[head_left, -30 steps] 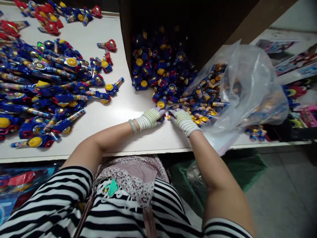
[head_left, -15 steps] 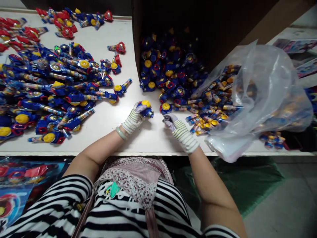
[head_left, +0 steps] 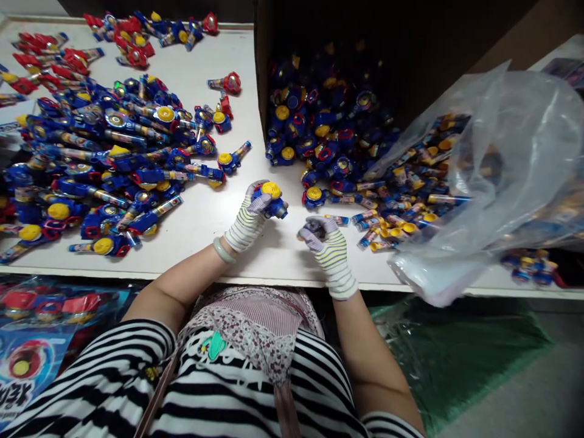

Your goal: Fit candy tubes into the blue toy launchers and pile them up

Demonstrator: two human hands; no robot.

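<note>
My left hand (head_left: 249, 222) has its gloved fingers closed around a blue toy with a yellow disc (head_left: 272, 193), held above the white table (head_left: 219, 228). The fingers of my right hand (head_left: 329, 246) are curled narrowly about a small dark piece (head_left: 316, 229), its kind too blurred to tell. Beyond the hands lies a heap of blue toys (head_left: 326, 131), with small printed tubes (head_left: 396, 216) to its right beside a clear plastic bag (head_left: 506, 164).

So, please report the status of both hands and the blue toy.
Left hand: holding blue toy with yellow dial. Right hand: holding small dark piece, partly hidden. Nothing between hands; printed tubes, plastic bag further right.
</note>
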